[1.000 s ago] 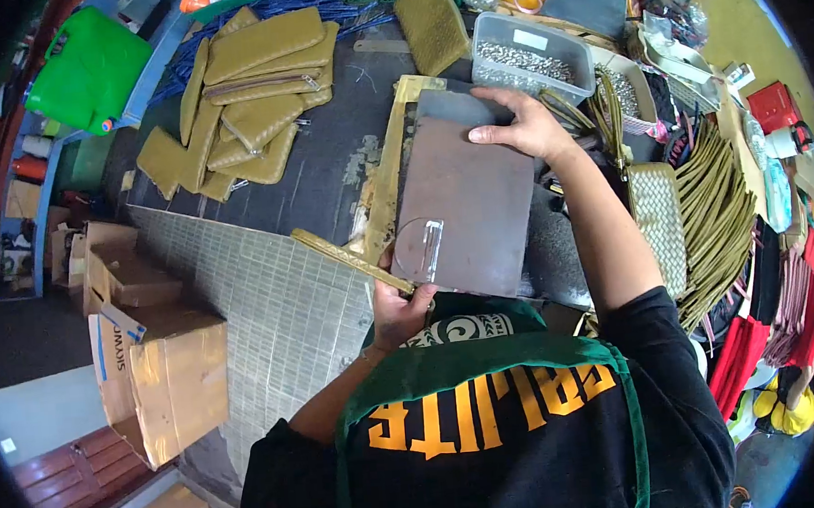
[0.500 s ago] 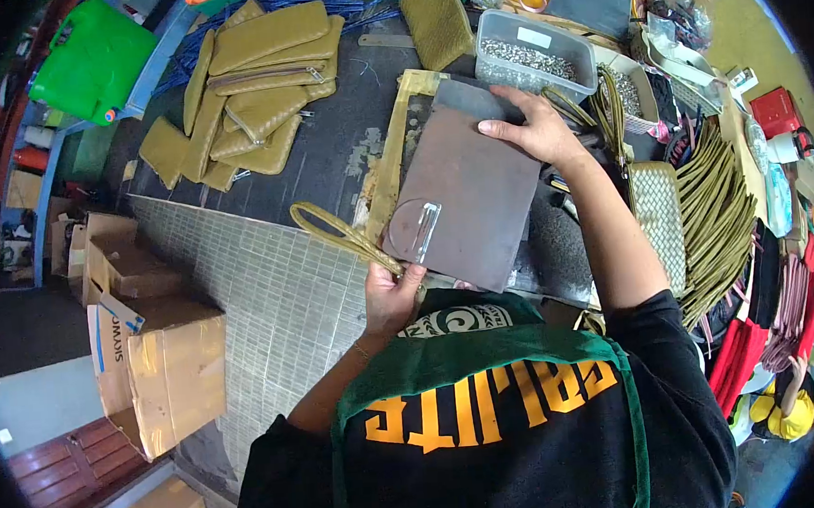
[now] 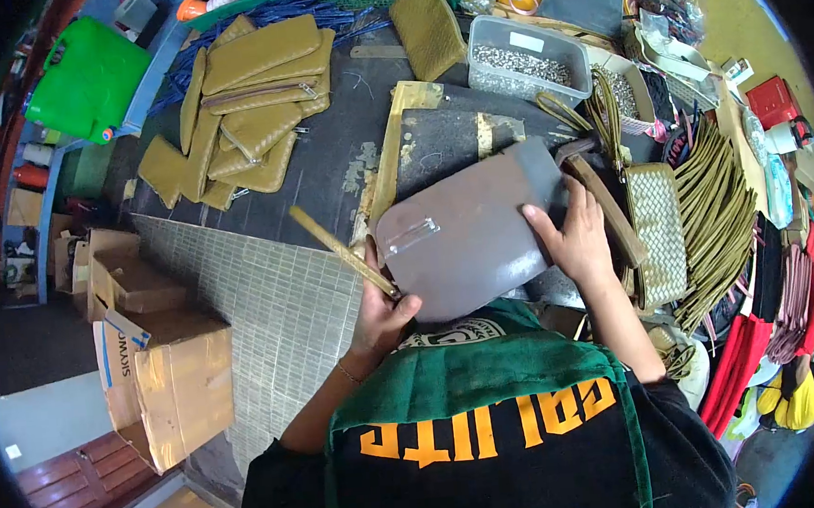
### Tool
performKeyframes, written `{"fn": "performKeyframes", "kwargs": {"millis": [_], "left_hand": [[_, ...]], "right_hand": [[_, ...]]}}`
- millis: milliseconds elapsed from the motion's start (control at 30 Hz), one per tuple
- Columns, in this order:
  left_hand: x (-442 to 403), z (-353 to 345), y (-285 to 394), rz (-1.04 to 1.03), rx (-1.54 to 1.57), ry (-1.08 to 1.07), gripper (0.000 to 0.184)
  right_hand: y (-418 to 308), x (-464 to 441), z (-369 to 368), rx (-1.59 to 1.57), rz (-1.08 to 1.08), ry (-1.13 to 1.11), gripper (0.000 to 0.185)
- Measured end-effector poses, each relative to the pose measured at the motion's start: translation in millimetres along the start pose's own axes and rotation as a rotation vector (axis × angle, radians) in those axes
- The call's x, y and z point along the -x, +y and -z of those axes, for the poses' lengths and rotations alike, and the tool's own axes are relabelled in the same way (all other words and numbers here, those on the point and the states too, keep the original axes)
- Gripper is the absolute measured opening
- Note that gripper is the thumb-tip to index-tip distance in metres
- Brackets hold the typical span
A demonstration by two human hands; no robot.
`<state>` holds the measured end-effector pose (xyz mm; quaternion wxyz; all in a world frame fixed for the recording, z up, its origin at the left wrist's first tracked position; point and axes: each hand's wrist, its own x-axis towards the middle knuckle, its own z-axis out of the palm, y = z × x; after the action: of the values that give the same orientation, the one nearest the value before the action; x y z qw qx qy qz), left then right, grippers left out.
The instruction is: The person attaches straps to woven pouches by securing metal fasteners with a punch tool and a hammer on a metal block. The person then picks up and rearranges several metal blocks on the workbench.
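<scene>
Between my hands is a flat brown panel (image 3: 471, 226) with rounded corners, a dark grey end and a shiny slot-like metal or clear piece (image 3: 412, 236) near its left edge. My left hand (image 3: 380, 303) grips the panel's lower left edge, thumb at the front. A narrow olive strap (image 3: 331, 245) sticks up from the same hand. My right hand (image 3: 576, 237) holds the panel's right end, thumb on top and fingers by the edge. Just beyond those fingers lies a hammer (image 3: 609, 207) with a wooden handle. A worn dark work board (image 3: 441, 138) shows behind the panel.
Olive zip pouches (image 3: 260, 104) are piled at the back left. A clear bin of metal fittings (image 3: 521, 67) stands at the back. To the right are a woven pouch (image 3: 658, 236) and bundled olive straps (image 3: 721, 223). A cardboard box (image 3: 175, 374) stands left of the table.
The panel has turned clockwise and come down toward me, uncovering more of the work board. My right hand moved lower with its end. The hammer now shows beside it.
</scene>
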<state>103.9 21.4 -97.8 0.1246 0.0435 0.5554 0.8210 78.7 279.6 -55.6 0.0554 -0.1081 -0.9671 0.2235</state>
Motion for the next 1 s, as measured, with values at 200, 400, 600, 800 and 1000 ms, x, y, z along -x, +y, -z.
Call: {"fn": "performKeyframes", "kwargs": {"millis": [200,400,600,800,1000], "left_hand": [[-2.5,3.7,22.0,0.325,-0.071,0.047,0.060],[1.0,2.3,15.3,0.194,-0.069,0.142,0.043],[-1.7,3.9,16.2,0.294,-0.015,0.121,0.044],[-1.8,10.4,19.4,0.328,-0.067,0.094,0.043],[14.3,5.2,22.8,0.385,-0.018,0.048,0.051]], "right_hand": [[13.6,43.4,21.6,-0.271,-0.118,-0.130,0.063],[33.7,27.4,-1.4,-0.545,-0.169,-0.025,0.059],[42.9,25.2,-17.7,-0.769,-0.338,-0.189,0.066],[35.6,47.6,-24.9,-0.721,-0.213,-0.086,0.066],[18.5,43.7,-1.8,-0.033,0.071,0.273,0.064]]}}
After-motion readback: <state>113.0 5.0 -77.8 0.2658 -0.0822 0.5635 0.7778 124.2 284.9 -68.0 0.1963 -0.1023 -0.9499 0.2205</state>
